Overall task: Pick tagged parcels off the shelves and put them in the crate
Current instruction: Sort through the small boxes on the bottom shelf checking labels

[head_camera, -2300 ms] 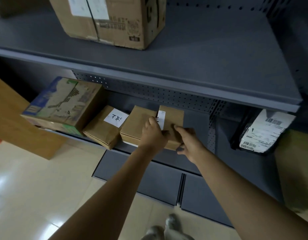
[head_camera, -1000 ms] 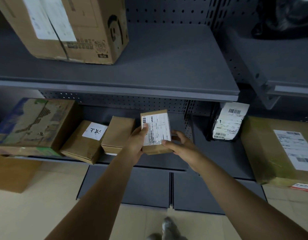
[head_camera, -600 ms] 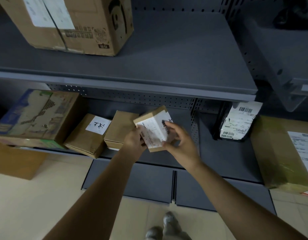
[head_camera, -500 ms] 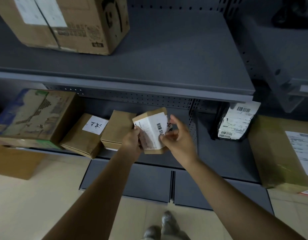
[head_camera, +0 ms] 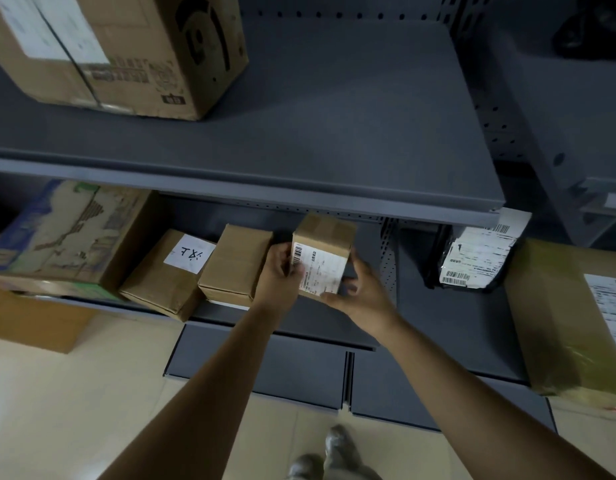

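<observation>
head view: small parcel (head_camera: 322,255) held in front of the lower shelf (head_camera: 448,317), label side toward the camera, lifted clear of the plain box (head_camera: 234,263) beside it. left hand (head_camera: 278,271) closed on its left edge, right hand (head_camera: 360,289) cupping the lower right corner. both forearms stretched forward. best to keep both grips firm, read the label, then carry level. no crate in sight.

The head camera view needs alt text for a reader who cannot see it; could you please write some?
Both hands, left hand and right hand, hold a small labelled cardboard parcel in front of the lower shelf of a dark grey rack. Three more boxes sit to its left, and a black bagged parcel to its right.
</observation>
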Demonstrator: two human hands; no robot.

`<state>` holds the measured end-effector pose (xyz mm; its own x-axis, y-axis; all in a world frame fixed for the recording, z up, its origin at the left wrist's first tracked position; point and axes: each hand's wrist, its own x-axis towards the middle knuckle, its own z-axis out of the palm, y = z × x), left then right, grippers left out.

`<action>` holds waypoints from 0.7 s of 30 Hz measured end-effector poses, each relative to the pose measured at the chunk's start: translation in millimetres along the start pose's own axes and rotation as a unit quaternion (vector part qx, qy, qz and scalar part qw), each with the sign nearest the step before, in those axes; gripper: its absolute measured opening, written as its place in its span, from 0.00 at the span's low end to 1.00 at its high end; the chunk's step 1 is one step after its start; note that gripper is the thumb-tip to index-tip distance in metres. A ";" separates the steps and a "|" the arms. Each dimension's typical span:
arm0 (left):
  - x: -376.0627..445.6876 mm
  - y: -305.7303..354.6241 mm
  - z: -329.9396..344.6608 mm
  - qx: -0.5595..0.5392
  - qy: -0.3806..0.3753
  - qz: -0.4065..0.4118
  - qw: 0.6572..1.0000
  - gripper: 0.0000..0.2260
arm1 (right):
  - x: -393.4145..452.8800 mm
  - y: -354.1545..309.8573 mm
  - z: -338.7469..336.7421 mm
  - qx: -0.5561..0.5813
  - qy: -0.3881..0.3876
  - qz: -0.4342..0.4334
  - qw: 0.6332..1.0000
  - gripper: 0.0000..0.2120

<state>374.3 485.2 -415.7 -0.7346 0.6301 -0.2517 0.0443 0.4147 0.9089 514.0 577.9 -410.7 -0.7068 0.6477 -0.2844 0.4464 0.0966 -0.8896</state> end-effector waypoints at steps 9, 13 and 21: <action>-8.8 19.3 -18.1 0.248 -0.016 -0.060 0.967 0.16 | 2.9 10.1 15.6 0.013 0.019 0.054 0.998 0.15; -8.0 25.9 -42.0 0.226 -0.135 -0.144 0.954 0.15 | -0.3 4.3 27.6 0.009 0.020 0.137 0.990 0.10; 4.6 26.3 -103.6 0.378 -0.006 0.044 0.925 0.16 | -20.3 -19.3 65.0 0.052 -0.017 0.296 0.954 0.09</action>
<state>301.9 430.9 -358.5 -0.6985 0.6886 -0.1948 0.5673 0.6988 0.4357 484.1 513.8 -411.0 -0.3661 0.5407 -0.7574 0.7174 -0.3544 -0.5998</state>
